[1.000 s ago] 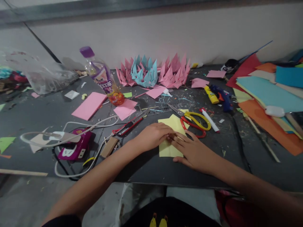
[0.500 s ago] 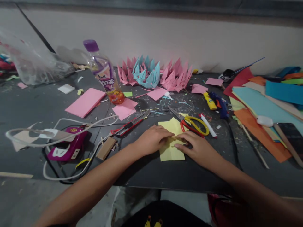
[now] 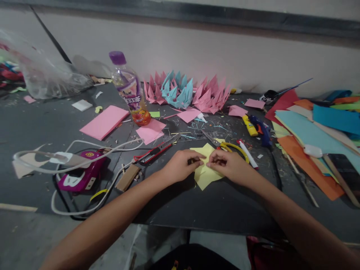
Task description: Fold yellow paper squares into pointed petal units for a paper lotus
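Yellow paper (image 3: 204, 178) lies near the table's front edge, with creased, pointed corners. My left hand (image 3: 182, 165) pinches it from the left, thumb and forefinger near its middle. From the right, my right hand (image 3: 232, 165) pinches the same paper, its fingertips close to the left ones. Scissors with yellow and red handles (image 3: 237, 148) lie just behind my right hand and are partly covered by it. A red utility knife (image 3: 156, 152) rests behind my left wrist. Beside the scissors is a white marker with a red end (image 3: 248, 154).
Pink and blue folded-paper rings (image 3: 178, 92) stand at the back. A bottle (image 3: 132, 93) stands on pink squares. Left is a purple power block (image 3: 83, 172) with looping cables; right are a glue gun (image 3: 261, 129), coloured sheets (image 3: 323, 129) and a phone (image 3: 344, 170).
The yellow paper has turned so that a corner points toward me. My fingers have curled into pinches near its middle. The whole view has shifted slightly.
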A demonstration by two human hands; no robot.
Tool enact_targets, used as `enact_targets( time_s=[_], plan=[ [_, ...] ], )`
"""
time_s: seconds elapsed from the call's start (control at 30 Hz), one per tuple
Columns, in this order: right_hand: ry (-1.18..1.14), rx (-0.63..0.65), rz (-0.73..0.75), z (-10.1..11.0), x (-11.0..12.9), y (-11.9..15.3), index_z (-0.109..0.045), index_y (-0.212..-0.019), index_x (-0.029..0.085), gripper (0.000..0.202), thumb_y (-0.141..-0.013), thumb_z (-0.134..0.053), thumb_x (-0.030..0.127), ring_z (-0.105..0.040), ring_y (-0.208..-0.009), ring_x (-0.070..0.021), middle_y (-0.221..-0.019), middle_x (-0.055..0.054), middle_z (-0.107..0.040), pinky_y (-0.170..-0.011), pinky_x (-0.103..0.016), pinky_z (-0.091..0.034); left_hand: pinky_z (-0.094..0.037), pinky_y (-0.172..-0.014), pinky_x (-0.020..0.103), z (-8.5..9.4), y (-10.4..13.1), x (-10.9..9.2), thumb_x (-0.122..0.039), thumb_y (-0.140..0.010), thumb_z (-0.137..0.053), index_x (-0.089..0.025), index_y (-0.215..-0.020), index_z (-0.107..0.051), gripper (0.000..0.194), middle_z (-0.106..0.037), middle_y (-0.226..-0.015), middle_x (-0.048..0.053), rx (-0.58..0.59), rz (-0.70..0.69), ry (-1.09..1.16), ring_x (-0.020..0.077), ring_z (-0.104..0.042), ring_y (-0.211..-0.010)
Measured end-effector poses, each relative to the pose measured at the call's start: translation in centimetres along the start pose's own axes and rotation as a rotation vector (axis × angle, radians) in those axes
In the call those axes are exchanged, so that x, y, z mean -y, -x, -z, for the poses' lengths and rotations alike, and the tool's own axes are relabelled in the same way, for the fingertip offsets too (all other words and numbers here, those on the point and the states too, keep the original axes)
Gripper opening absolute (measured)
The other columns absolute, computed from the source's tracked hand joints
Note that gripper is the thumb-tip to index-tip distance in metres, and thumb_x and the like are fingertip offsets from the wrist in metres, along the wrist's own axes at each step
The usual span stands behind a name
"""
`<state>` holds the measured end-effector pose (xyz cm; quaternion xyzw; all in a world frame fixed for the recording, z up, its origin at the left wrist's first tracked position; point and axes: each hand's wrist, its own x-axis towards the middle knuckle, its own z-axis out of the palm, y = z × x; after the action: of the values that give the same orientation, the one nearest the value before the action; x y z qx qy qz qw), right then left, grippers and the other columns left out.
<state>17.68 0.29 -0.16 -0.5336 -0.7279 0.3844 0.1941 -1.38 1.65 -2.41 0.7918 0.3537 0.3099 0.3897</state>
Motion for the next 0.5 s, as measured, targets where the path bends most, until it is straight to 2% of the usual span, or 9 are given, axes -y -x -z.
enact_targets(
  time_s=[0.13, 0.2, 0.27, 0.37, 0.5],
  plan=[
    [-0.372, -0.138, -0.127, -0.15, -0.48, -0.41, -0.059, -0.082, 0.017, 0.028, -0.07, -0.064, 0.041, -0.053, -0.054, -0.0122, -0.065, 0.0, -0.061, -0.049, -0.024, -0.039, -0.05, -0.067, 0.026, -0.03, -0.08, -0.19, -0.019, -0.081, -0.058, -0.014, -0.102, -0.066, 0.023, -0.07, -0.085, 0.004, -0.204, 0.153, 0.177, 0.0131, -0.061, -0.072],
    [-0.569, -0.176, -0.212, -0.36, -0.52, -0.48, -0.058, -0.081, 0.016, 0.033, -0.066, -0.067, 0.045, -0.055, -0.054, -0.0121, -0.066, 0.0, -0.061, -0.051, -0.025, -0.042, -0.051, -0.064, 0.025, -0.1, -0.08, -0.2, -0.021, -0.083, -0.055, -0.012, -0.103, -0.064, 0.024, -0.069, -0.087, 0.006, -0.21, 0.199, 0.236, 0.0126, -0.062, -0.071],
    [-0.67, -0.203, -0.259, -0.51, -0.45, -0.5, -0.057, -0.077, 0.016, 0.035, -0.063, -0.069, 0.046, -0.054, -0.052, -0.0112, -0.064, 0.0, -0.06, -0.05, -0.024, -0.042, -0.05, -0.057, 0.022, -0.19, 0.0, -0.24, -0.022, -0.083, -0.053, -0.011, -0.103, -0.061, 0.024, -0.068, -0.086, 0.006, -0.169, 0.228, 0.25, 0.0107, -0.061, -0.064],
    [-0.624, -0.167, -0.258, -0.48, -0.35, -0.54, -0.059, -0.078, 0.016, 0.033, -0.062, -0.07, 0.043, -0.051, -0.049, -0.0106, -0.06, 0.001, -0.059, -0.046, -0.023, -0.038, -0.048, -0.053, 0.019, -0.29, 0.26, -0.44, -0.023, -0.081, -0.057, -0.012, -0.095, -0.059, 0.018, -0.066, -0.083, 0.004, -0.129, 0.202, 0.175, 0.0085, -0.058, -0.06],
    [-0.374, -0.142, -0.183, -0.26, -0.73, -0.73, -0.058, -0.072, 0.017, 0.027, -0.066, -0.066, 0.042, -0.048, -0.048, -0.0108, -0.056, 0.002, -0.055, -0.045, -0.023, -0.035, -0.047, -0.058, 0.02, -0.34, 0.55, -0.7, -0.018, -0.081, -0.055, -0.015, -0.083, -0.062, 0.008, -0.067, -0.075, -0.001, -0.058, 0.133, 0.026, 0.0086, -0.058, -0.062]
  ],
)
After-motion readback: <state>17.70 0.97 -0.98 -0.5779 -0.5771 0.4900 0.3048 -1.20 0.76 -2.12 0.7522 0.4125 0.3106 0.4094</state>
